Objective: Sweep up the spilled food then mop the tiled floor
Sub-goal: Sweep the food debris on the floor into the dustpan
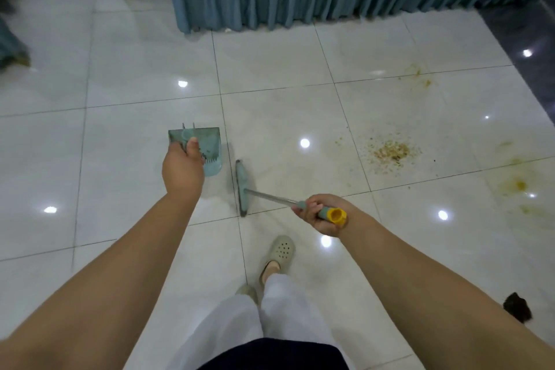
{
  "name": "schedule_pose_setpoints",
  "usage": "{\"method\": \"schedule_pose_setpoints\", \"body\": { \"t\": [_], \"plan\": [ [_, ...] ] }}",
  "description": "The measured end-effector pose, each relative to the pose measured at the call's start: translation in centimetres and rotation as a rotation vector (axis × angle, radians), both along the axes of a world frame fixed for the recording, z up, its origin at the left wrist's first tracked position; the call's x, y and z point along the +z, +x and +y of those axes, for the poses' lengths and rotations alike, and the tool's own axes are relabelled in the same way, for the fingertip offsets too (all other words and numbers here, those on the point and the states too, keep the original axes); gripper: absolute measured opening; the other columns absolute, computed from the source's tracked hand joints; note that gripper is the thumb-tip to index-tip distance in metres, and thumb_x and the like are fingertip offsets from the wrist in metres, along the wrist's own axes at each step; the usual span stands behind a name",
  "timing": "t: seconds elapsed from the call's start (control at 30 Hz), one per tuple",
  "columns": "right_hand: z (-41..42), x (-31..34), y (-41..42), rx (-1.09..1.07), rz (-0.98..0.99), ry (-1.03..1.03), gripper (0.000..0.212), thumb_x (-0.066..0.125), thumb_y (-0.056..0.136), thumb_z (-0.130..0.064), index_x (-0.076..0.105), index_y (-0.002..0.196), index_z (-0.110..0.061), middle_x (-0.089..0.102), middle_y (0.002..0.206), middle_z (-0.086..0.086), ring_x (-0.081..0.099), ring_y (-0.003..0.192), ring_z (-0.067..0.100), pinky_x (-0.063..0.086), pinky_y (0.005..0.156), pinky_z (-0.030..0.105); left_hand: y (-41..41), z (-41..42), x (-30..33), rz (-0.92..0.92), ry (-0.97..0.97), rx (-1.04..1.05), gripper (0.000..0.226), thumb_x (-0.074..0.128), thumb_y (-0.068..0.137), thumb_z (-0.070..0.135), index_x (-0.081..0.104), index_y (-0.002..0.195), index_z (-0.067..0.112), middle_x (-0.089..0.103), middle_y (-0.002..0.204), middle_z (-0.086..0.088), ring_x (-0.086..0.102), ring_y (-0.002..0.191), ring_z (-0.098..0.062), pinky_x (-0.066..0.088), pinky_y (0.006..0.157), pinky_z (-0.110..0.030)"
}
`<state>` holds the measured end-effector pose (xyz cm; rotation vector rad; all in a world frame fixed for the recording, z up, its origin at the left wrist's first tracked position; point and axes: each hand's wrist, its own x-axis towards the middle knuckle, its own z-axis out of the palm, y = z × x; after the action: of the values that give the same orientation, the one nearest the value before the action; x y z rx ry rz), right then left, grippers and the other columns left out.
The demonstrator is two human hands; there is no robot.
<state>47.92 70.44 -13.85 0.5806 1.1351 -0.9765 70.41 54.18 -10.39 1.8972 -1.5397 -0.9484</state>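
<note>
Broom (242, 188) in right grip (322, 215), spilled food (390, 152) well apart, dustpan (204, 149) in left grip (183, 167)

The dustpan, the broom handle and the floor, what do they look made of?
Dustpan: likely plastic, matte pale teal, moulded comb teeth. Broom handle: apparently metal, a thin silvery shaft, with a teal and yellow plastic-looking grip. Floor: glossy white tiles, probably ceramic, mirroring ceiling lights.

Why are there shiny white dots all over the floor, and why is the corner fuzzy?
Head view: the dots, like one near the broom, are ceiling lights mirrored in the glossy tiled floor; the top-left corner is smeared by motion blur; the wide lens bends the tile lines and stretches the arms.
</note>
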Motion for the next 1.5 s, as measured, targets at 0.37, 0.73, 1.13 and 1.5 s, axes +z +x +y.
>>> {"method": "schedule_pose_setpoints", "body": {
  "t": [0.37,0.73,1.13,1.5],
  "plan": [
    [3.2,-1.8,10.2,0.039,-0.130,0.093,0.015,0.036,0.094,0.003,0.044,0.105,0.008,0.049,0.084,0.024,0.038,0.029,0.011,0.036,0.027,0.014,6.7,4.9,0.1,-0.038,0.021,0.050,0.040,0.038,0.099,0.039,0.039,0.068,0.014,0.054,0.076,-0.009,0.052,0.073,-0.025,0.040,0.066,-0.032],
    [8.8,-0.8,-1.9,-0.145,-0.060,0.125,0.012,0.037,0.097,-0.001,0.044,0.095,0.009,0.045,0.086,0.022,0.036,0.025,0.013,0.035,0.027,0.013,0.1,8.4,-0.6,-0.012,0.106,0.003,0.036,0.038,0.099,0.038,0.049,0.083,0.007,0.056,0.070,-0.002,0.051,0.067,-0.021,0.037,0.060,-0.028],
    [15.7,-0.8,-26.0,-0.221,0.130,0.143,0.011,0.039,0.095,0.001,0.044,0.101,0.009,0.046,0.088,0.021,0.036,0.026,0.012,0.036,0.028,0.014,-16.9,14.5,-2.1,-0.017,0.127,-0.075,0.046,0.037,0.097,0.043,0.051,0.093,0.000,0.066,0.091,-0.019,0.063,0.082,-0.038,0.052,0.077,-0.051],
    [20.4,-0.1,-35.4,-0.245,0.165,0.070,0.027,0.032,0.096,0.002,0.035,0.123,0.003,0.048,0.084,0.018,0.038,0.027,0.009,0.036,0.029,0.012,-27.3,18.1,-1.8,-0.058,0.069,-0.172,0.039,0.035,0.099,0.040,0.050,0.088,0.007,0.062,0.078,-0.005,0.058,0.072,-0.026,0.041,0.065,-0.031]
  ]
}}
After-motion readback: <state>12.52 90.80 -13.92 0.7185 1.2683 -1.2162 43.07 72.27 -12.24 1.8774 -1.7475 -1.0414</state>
